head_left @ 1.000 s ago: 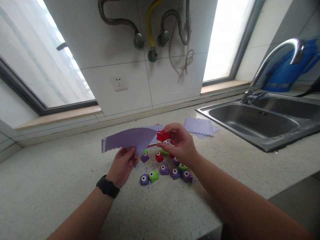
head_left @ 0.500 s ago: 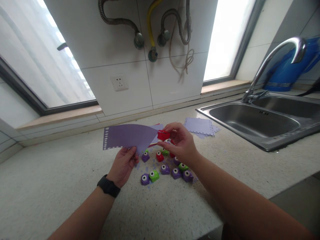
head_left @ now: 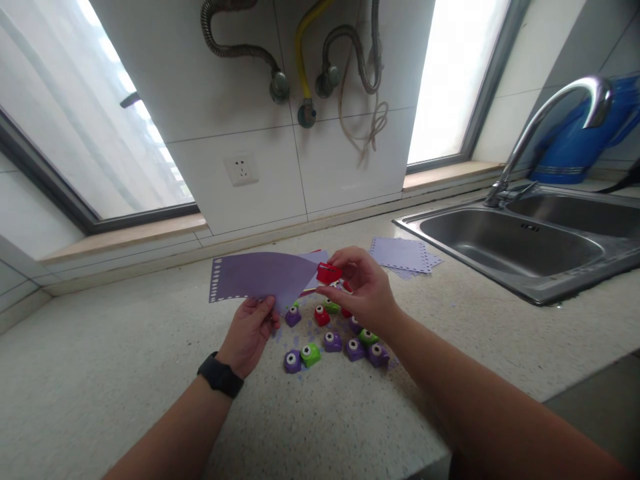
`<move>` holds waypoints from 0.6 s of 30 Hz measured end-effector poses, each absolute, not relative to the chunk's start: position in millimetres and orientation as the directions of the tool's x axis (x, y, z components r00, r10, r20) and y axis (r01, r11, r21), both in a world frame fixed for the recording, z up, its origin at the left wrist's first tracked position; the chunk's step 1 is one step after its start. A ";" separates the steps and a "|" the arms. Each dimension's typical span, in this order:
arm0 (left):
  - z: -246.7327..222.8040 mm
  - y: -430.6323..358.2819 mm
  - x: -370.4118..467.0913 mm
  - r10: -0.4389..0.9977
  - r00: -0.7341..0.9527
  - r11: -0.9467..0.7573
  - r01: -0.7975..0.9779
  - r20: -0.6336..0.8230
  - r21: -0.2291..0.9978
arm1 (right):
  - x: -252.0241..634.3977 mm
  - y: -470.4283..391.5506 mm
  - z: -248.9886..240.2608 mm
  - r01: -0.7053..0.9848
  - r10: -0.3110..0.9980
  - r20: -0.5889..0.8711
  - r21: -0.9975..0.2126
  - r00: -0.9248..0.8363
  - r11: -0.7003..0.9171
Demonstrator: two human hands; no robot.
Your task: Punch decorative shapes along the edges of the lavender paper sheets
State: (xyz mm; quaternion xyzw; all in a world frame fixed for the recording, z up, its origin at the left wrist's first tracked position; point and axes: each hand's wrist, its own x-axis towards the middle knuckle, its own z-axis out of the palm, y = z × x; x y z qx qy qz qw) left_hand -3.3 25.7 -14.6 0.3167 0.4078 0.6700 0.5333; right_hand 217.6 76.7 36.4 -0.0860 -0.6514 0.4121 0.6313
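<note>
A sheet of purple paper (head_left: 265, 272) is pinched along its lower edge by my left hand (head_left: 255, 327); a row of punched holes runs down its left end and along part of the bottom. My right hand (head_left: 365, 287) grips a red craft punch (head_left: 329, 273) between thumb and fingers, at the sheet's right corner. Whether the corner sits inside the slot I cannot tell. Below the hands, several small punches stand on the counter, among them a purple one (head_left: 293, 361), a green one (head_left: 311, 354) and a red one (head_left: 322, 315).
Punched lilac sheets (head_left: 400, 255) lie stacked to the right, beside the steel sink (head_left: 500, 240) with its tap (head_left: 545, 127). More paper (head_left: 315, 259) lies behind the held sheet. Paper bits scatter around the punches. The tiled wall (head_left: 240, 213) bounds the counter (head_left: 150, 340) at the back.
The whole view has shifted slightly. Both hands keep the same hold on the paper and the red punch, with hardly any movement between them.
</note>
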 end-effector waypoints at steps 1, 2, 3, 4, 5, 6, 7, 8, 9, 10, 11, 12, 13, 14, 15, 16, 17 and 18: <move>-14.6 25.9 -3.2 0.972 -0.234 -0.101 -0.459 -0.011 0.883 | 217.6 76.5 36.4 -0.403 0.633 0.751 -0.646 -0.187 0.648; -14.6 26.0 -3.1 0.972 -0.237 -0.103 -0.463 -0.011 0.881 | 217.6 76.4 36.4 -0.399 0.634 0.750 -0.648 -0.187 0.649; -14.6 26.1 -3.0 0.971 -0.240 -0.106 -0.466 -0.010 0.879 | 217.7 76.3 36.4 -0.397 0.635 0.749 -0.649 -0.187 0.649; -14.6 26.2 -2.9 0.970 -0.243 -0.109 -0.468 -0.009 0.877 | 217.8 76.3 36.4 -0.398 0.636 0.749 -0.650 -0.187 0.648; -14.6 26.2 -2.7 0.969 -0.245 -0.111 -0.470 -0.009 0.876 | 218.0 76.4 36.3 -0.398 0.637 0.747 -0.652 -0.190 0.646; -14.7 26.3 -2.6 0.969 -0.247 -0.111 -0.471 -0.010 0.875 | 218.2 76.4 36.2 -0.396 0.638 0.745 -0.655 -0.194 0.644; -14.7 26.3 -2.4 0.969 -0.249 -0.109 -0.471 -0.013 0.876 | 218.4 76.6 36.0 -0.391 0.641 0.742 -0.659 -0.198 0.642; -14.8 26.4 -2.3 0.968 -0.250 -0.107 -0.470 -0.016 0.876 | 218.7 76.8 35.8 -0.382 0.645 0.737 -0.666 -0.201 0.641; -14.8 26.4 -2.1 0.968 -0.252 -0.105 -0.470 -0.019 0.876 | 218.9 76.9 35.5 -0.372 0.651 0.732 -0.672 -0.203 0.640; -14.8 26.4 -1.9 0.967 -0.253 -0.104 -0.470 -0.021 0.877 | 219.2 77.1 35.2 -0.363 0.656 0.727 -0.678 -0.204 0.639; -14.8 26.4 -1.8 0.967 -0.255 -0.104 -0.470 -0.022 0.877 | 219.4 77.3 35.0 -0.358 0.659 0.724 -0.682 -0.203 0.638; -14.8 26.3 -1.7 0.966 -0.257 -0.105 -0.470 -0.022 0.877 | 219.5 77.3 34.8 -0.356 0.661 0.722 -0.683 -0.203 0.637; -14.9 26.2 -1.6 0.966 -0.257 -0.106 -0.470 -0.020 0.876 | 219.7 77.3 34.6 -0.359 0.661 0.722 -0.683 -0.203 0.636; -14.9 26.0 -1.6 0.966 -0.258 -0.108 -0.471 -0.019 0.876 | 219.9 77.2 34.6 -0.365 0.660 0.723 -0.682 -0.205 0.634; -15.0 26.0 -1.6 0.965 -0.260 -0.111 -0.472 -0.018 0.875 | 220.0 77.1 34.6 -0.373 0.657 0.725 -0.679 -0.208 0.632; -15.1 25.9 -1.6 0.964 -0.264 -0.113 -0.475 -0.019 0.873 | 220.1 76.9 34.7 -0.381 0.653 0.727 -0.676 -0.210 0.631; -15.1 25.9 -1.7 0.963 -0.269 -0.116 -0.479 -0.019 0.870 | 220.1 76.8 34.8 -0.386 0.651 0.729 -0.674 -0.212 0.630; -15.2 26.0 -1.7 0.962 -0.273 -0.119 -0.482 -0.019 0.868 | 220.1 76.7 34.9 -0.387 0.648 0.732 -0.672 -0.213 0.631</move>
